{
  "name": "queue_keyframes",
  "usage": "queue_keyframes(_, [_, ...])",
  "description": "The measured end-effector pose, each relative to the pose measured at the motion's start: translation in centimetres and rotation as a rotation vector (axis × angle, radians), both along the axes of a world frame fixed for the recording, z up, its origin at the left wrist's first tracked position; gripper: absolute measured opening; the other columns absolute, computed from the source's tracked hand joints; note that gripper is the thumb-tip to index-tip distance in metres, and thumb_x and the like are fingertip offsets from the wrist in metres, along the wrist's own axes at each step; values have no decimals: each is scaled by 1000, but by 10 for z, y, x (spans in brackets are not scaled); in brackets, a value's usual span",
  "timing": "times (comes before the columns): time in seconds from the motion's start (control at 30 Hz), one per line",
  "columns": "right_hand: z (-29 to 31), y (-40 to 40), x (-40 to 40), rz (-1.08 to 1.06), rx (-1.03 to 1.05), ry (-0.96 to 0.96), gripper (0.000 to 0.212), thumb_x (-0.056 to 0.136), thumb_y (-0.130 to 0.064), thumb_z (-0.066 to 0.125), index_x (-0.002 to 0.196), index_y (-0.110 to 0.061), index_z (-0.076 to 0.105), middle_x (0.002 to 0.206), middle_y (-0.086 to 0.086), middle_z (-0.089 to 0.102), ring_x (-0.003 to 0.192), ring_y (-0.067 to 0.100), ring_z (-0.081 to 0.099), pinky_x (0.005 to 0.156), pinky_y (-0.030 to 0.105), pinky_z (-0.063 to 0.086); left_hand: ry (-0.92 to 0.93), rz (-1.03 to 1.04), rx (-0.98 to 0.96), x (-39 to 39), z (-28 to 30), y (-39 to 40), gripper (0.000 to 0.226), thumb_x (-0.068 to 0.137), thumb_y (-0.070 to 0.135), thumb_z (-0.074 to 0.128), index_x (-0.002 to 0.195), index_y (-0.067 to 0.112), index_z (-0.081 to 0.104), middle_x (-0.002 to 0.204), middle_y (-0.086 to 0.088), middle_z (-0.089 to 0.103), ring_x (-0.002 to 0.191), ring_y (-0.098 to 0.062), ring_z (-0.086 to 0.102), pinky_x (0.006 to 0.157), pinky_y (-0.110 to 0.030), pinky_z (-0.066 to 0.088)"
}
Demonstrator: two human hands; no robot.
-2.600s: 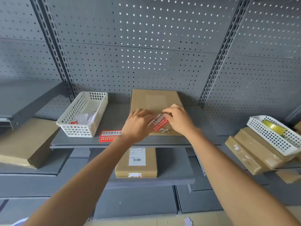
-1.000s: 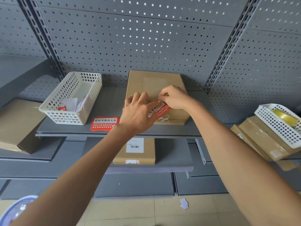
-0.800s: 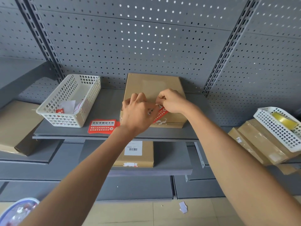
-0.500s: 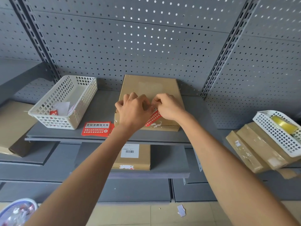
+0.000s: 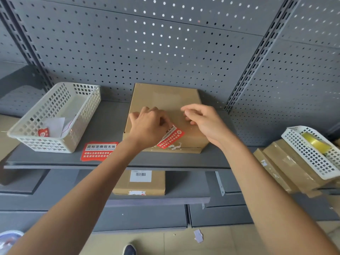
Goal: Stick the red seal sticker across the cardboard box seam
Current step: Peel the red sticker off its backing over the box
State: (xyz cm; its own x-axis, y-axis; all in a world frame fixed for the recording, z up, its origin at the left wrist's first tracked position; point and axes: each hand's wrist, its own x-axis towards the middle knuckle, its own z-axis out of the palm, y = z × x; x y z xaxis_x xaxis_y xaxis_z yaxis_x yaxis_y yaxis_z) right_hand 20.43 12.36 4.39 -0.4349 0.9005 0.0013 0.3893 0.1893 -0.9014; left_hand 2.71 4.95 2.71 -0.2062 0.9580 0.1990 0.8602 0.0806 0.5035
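A flat cardboard box point(image 5: 165, 100) lies on the grey shelf point(image 5: 114, 116) against the pegboard. The red seal sticker point(image 5: 172, 137) lies tilted on the box top near its front edge, with white paper scraps just below it. My left hand point(image 5: 147, 127) rests on the box with its fingers pressing the sticker's left end, hiding part of it. My right hand point(image 5: 202, 120) hovers just above the box to the right of the sticker, fingers loosely curled and apart, holding nothing.
A second red sticker point(image 5: 99, 150) lies on the shelf left of the box. A white basket point(image 5: 55, 115) with paper scraps stands further left. Another box point(image 5: 139, 183) lies on the lower shelf. At right, a white basket point(image 5: 312, 151) holding tape sits on stacked boxes.
My right hand has let go of the sticker and lifted away to the right. The sticker now lies on the box under my left fingers. The view has shifted slightly.
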Motion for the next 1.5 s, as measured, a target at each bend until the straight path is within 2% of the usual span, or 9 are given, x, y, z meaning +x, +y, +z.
queue_keyframes(0.1, [-6, -1, 2, 16, 57, -113, 15, 96, -28, 65, 103, -26, 77, 106, -12, 73, 104, 4, 65, 95, 24, 47, 9, -18, 55, -1, -4, -3, 19, 95, 33, 53, 81, 32, 65, 95, 11, 61, 98, -20, 48, 82, -39, 21])
queue_keyframes(0.4, [-8, -7, -10, 81, 144, -246, 6, 80, -16, 82, 83, -20, 78, 101, -2, 63, 82, 3, 60, 74, 7, 41, 34, -47, 59, -2, -10, -2, 20, 100, 41, 48, 84, 34, 58, 101, 10, 57, 103, -18, 45, 89, -42, 26])
queue_keyframes(0.67, [-2, -9, -8, 135, 133, -267, 14, 87, -20, 76, 75, -27, 74, 103, -3, 62, 87, 9, 62, 84, 25, 49, -23, -27, 93, -1, -10, -6, 19, 97, 40, 49, 79, 38, 52, 100, 11, 57, 103, -18, 46, 86, -38, 21])
queue_keyframes(0.97, [-4, -13, -15, 128, 161, -393, 22, 97, -23, 62, 75, -25, 61, 100, -8, 55, 89, 8, 55, 74, 20, 36, -112, -42, 162, -5, -8, -6, 8, 92, 41, 61, 88, 35, 58, 86, 15, 60, 98, -17, 52, 85, -37, 19])
queue_keyframes(1.03, [-3, -14, -14, 123, 158, -389, 22, 98, -23, 62, 76, -24, 61, 101, -6, 55, 87, 6, 54, 71, 16, 35, -148, -41, 160, -6, -7, -6, 15, 89, 48, 63, 95, 34, 60, 86, 16, 64, 97, -14, 51, 85, -36, 19])
queue_keyframes(1.13, [-3, -16, -14, 112, 183, -394, 18, 97, -21, 62, 80, -20, 65, 101, -7, 55, 85, 0, 52, 69, 12, 33, -59, -69, 142, -7, -9, -5, 29, 86, 59, 62, 83, 30, 66, 84, 13, 62, 96, -16, 49, 82, -38, 19])
queue_keyframes(1.3, [-4, -18, -6, 30, 136, -225, 2, 88, -22, 73, 88, -21, 71, 94, -6, 68, 87, 8, 65, 80, 23, 49, -27, -62, 130, -6, -11, -2, 32, 88, 52, 64, 75, 22, 67, 82, 9, 62, 97, -19, 48, 81, -38, 17])
queue_keyframes(1.33, [-3, -19, 0, 6, 115, -181, 8, 86, -23, 75, 93, -22, 71, 96, -5, 70, 90, 10, 67, 83, 25, 51, -26, -59, 134, -6, -12, -2, 31, 88, 50, 65, 75, 22, 66, 82, 9, 62, 97, -19, 48, 81, -38, 16])
queue_keyframes(1.5, [-4, -30, 16, -1, 207, -276, 11, 82, -24, 80, 92, -20, 76, 107, -6, 65, 91, 2, 63, 80, 8, 43, -32, -65, 153, -7, -12, -3, 28, 88, 50, 65, 79, 25, 66, 83, 9, 61, 96, -18, 47, 81, -37, 15])
